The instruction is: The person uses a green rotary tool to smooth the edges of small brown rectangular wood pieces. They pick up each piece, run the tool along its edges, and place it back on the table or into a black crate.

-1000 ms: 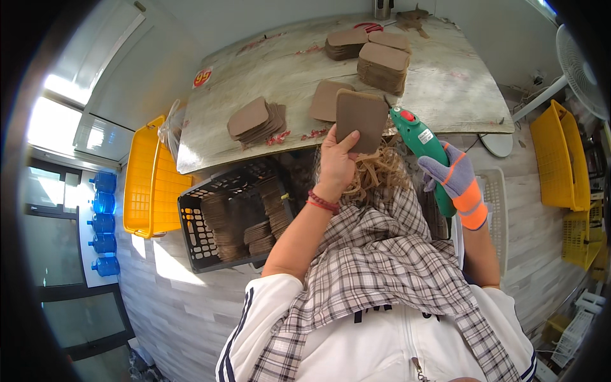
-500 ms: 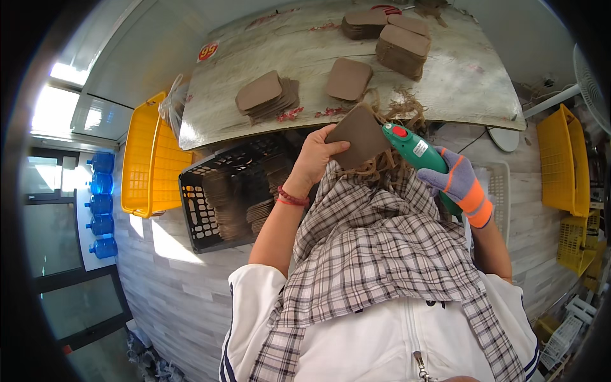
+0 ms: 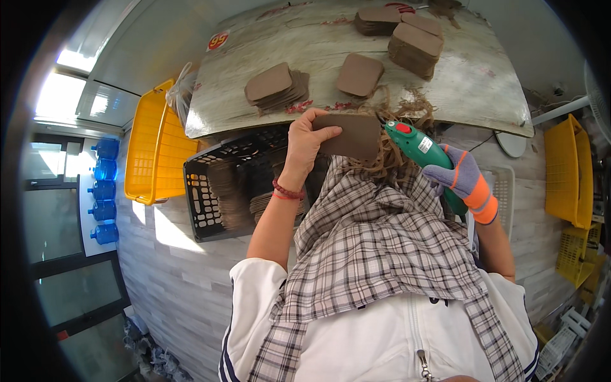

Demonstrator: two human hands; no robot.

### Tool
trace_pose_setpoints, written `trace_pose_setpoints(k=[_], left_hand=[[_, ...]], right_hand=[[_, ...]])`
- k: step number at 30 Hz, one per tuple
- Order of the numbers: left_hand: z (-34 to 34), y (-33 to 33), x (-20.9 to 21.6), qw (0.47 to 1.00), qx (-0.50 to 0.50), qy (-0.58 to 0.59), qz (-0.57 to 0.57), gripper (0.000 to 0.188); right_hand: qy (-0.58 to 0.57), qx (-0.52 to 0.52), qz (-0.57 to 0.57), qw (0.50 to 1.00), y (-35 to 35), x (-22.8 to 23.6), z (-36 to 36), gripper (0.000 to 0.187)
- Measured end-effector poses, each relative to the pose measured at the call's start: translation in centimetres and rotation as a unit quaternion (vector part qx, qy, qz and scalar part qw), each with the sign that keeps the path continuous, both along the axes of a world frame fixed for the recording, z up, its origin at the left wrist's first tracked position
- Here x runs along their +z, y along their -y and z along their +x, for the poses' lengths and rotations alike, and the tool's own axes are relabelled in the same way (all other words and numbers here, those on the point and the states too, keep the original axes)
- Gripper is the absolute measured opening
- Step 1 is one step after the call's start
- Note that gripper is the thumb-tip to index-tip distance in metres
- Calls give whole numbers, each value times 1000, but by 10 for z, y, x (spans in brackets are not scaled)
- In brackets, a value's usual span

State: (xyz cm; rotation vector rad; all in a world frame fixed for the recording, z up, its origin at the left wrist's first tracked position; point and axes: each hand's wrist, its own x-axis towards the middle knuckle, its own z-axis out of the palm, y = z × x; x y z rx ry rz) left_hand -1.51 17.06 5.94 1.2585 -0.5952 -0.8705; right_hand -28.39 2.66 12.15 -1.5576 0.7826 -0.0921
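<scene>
My bare left hand (image 3: 307, 141) pinches a flat brown pad with rounded corners (image 3: 351, 136) by its left edge, above my lap. In my gloved right hand (image 3: 459, 175) is a green handheld electric cutter with a red button (image 3: 417, 145). The cutter's tip is at the pad's right edge; I cannot tell whether it touches. Thin brown trimmings (image 3: 394, 153) hang beside the pad and lie over the plaid apron. On the table beyond are a fanned stack of brown pads (image 3: 277, 86) and a smaller pile (image 3: 359, 75).
Taller pad stacks (image 3: 415, 48) stand at the table's (image 3: 229, 95) far right. Below its front edge, a black crate (image 3: 202, 202) holds more pads. A yellow basket (image 3: 156, 153) is at the left, with a white basket (image 3: 505, 191) and a yellow crate (image 3: 568, 172) at the right.
The pad has turned in my left hand, its long side now lying nearly level. The cutter stays by its right edge. The whole view has shifted slightly.
</scene>
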Motion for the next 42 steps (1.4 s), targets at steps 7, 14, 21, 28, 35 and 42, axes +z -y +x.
trace_pose_setpoints(k=[7,14,21,28,35,42], left_hand=[[12,7,4,998,-52,18,7,19],[6,16,15,986,-148,44,68,20],[-4,24,26,959,-238,98,116,22],[5,22,17,960,-216,158,80,43],[171,11,-7,969,223,90,57,34],[137,68,-20,632,263,708,173,51]], right_hand=[[5,31,16,999,2,-2,-1,41],[-24,51,-25,998,3,1,3,45],[10,53,-25,998,2,-3,11,45],[29,28,-31,999,-4,-9,27,44],[27,-55,-11,998,3,-28,-3,35],[38,-115,-8,993,6,-47,-21,39]])
